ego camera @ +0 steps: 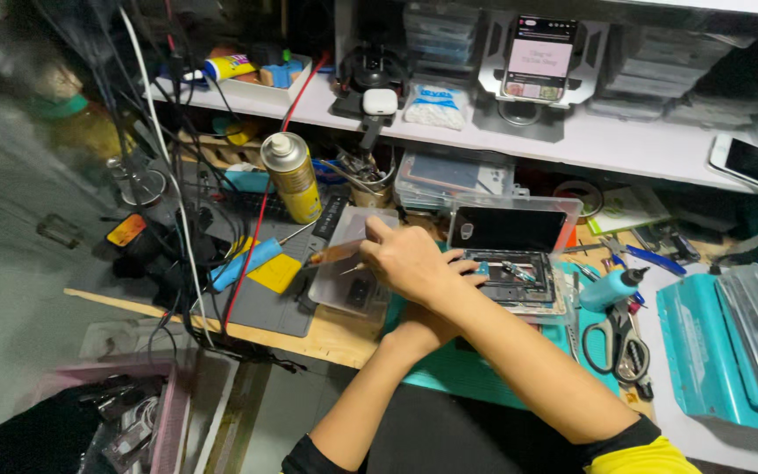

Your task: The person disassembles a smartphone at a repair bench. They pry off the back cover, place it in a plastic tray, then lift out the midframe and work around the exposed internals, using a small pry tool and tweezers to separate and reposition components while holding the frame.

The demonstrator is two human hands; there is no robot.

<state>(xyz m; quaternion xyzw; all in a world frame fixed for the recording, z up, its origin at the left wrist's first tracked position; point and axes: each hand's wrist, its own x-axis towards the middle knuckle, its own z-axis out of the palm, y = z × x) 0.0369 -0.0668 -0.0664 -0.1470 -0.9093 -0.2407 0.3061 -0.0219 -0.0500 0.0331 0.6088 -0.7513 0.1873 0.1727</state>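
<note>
An opened smartphone (512,279) lies flat near the middle of the bench, its back removed so the circuit boards and small parts show, with its dark screen panel (508,229) propped upright just behind it. It looks light but fragile: the exposed boards and thin ribbon connectors would bend or tear easily, so it is best taken by the stiff outer frame at its long edges, never by the innards. The right hand (410,262) crosses over to the phone's left side, fingers curled around a slim tool with an orange-brown handle (337,254) whose tip points left over a clear plastic tray (354,263). The left hand (414,329) sits beneath the right forearm and is mostly hidden, so whether its fingers are closed or loose cannot be told. The phone rests on a teal work mat (449,373); left of the tray lies a grey mat (287,303) bearing a blue-handled tool (246,263) and a yellow pad (274,273). A yellow spray can (291,177) stands behind these, near a tangle of black, white and red cables (182,219). To the right are a teal squeeze bottle (609,288), black-handled scissors (618,344) and a teal case (730,351). On the white shelf (607,145) above, a second phone (537,57) with a lit screen stands in a holder.
</note>
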